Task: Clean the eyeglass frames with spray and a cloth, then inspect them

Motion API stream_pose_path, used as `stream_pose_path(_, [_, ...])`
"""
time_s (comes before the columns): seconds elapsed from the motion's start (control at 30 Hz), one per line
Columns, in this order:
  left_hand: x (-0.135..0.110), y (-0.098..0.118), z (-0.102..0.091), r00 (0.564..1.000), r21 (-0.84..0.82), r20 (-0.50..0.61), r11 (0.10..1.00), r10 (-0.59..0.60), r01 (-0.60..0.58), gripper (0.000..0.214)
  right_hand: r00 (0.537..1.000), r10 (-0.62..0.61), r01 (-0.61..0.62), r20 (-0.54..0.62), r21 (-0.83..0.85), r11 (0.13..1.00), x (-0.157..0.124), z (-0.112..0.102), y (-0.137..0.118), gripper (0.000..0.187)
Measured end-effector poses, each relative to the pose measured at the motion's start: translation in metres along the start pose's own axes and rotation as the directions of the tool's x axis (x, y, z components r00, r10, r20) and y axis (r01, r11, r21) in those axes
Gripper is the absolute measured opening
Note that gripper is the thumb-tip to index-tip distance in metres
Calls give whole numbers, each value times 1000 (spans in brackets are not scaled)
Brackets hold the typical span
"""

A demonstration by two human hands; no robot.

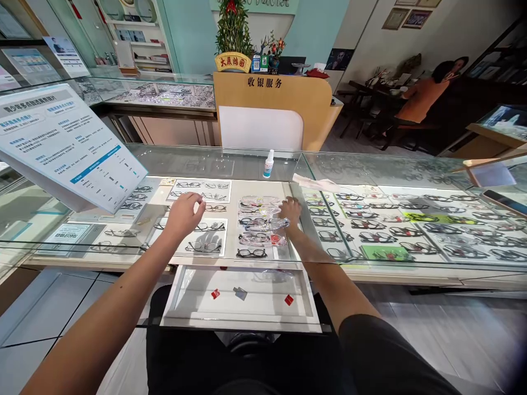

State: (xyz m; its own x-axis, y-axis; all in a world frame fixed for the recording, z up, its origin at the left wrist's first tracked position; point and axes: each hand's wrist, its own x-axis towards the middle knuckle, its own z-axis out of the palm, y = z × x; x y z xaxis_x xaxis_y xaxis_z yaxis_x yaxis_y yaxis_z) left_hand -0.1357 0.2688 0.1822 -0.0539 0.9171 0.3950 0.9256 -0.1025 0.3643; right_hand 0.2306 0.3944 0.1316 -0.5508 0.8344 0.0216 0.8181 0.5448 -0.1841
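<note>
Eyeglasses [256,221] just beside right hand [291,210]

Black glasses [251,253], white drawer [263,307]

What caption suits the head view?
Left hand and right hand at a glass display counter of eyeglasses, drawer open below.

Bright light fills the glass-topped worktop [247,164] at center, marked by faint reflections, while the upper right sits dim. Soft shadows cross the drawer [263,307] below; wide-angle distortion stretches the edges, and the lower-right corner is dark.
</note>
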Motion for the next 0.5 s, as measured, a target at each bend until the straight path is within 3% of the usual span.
stream_pose_path(0.07, [0,2,-1,1000,3,5,1000,-4,4,25,982,187,-189,-32,-62,980,3,8,16,35])
stream_pose_path(0.13, [0,2,-1,1000,3,6,1000,-7,7,25,960,279,-281,-32,-103,954,4,17,27,40])
stream_pose_path(0.3, [0,2,-1,1000,-7,13,1000,-10,10,23,960,278,-272,26,-138,952,9,28,33,38])
stream_pose_path(0.5, [0,4,-2,999,-22,26,999,-32,32,23,975,212,-202,65,-138,970,2,13,13,37])
